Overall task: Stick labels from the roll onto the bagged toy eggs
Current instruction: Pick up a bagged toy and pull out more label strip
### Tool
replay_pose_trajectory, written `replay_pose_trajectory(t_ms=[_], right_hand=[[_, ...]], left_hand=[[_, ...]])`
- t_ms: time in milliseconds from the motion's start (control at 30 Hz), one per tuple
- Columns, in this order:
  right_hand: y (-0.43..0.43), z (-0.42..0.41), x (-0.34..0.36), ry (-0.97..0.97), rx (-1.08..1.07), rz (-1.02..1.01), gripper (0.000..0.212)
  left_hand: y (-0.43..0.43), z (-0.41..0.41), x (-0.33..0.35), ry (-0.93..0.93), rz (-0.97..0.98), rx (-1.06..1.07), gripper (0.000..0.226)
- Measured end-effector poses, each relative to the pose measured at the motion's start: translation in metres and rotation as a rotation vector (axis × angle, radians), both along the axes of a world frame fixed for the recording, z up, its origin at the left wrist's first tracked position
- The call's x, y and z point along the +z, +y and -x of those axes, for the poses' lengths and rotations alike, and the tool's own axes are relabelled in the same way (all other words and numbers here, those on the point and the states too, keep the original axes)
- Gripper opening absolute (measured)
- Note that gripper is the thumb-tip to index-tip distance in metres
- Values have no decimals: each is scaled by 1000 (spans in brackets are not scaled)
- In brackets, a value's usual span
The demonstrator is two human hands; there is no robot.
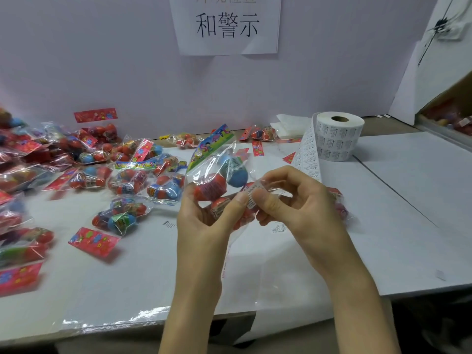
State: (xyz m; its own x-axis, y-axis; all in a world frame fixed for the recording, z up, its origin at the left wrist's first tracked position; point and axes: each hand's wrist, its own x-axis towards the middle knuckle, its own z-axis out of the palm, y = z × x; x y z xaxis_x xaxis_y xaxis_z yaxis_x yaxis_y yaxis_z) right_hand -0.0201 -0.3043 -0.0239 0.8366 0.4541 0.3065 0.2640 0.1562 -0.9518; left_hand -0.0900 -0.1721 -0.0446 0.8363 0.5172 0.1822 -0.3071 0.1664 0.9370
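Note:
My left hand [204, 223] holds a clear bag of toy eggs [217, 180] above the table, with red eggs and one blue egg inside and a colourful header card on top. A small white warning label [251, 196] lies on the bag's film. The thumbs of both hands press on it. My right hand [293, 203] pinches the bag at the label from the right. The label roll [337, 136] stands at the back right, its strip [306, 159] trailing down behind my right hand.
Several bagged eggs [122, 218] lie scattered over the left half of the white table [396, 200], with loose red header cards [93, 241] among them. A printed paper sign [227, 24] hangs on the back wall. A cardboard box [449, 116] stands at far right.

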Motion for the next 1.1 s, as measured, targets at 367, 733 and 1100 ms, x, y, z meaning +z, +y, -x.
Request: replay_pose_trajectory(t_ms=[367, 733, 1100], right_hand=[[0, 1, 1, -4, -59, -9, 34], [-2, -1, 2, 64, 28, -52, 21], [0, -4, -4, 64, 65, -9, 16]], left_hand=[[-1, 1, 1, -3, -142, -25, 57], [1, -2, -4, 9, -40, -30, 66], [3, 0, -3, -5, -74, -15, 54]])
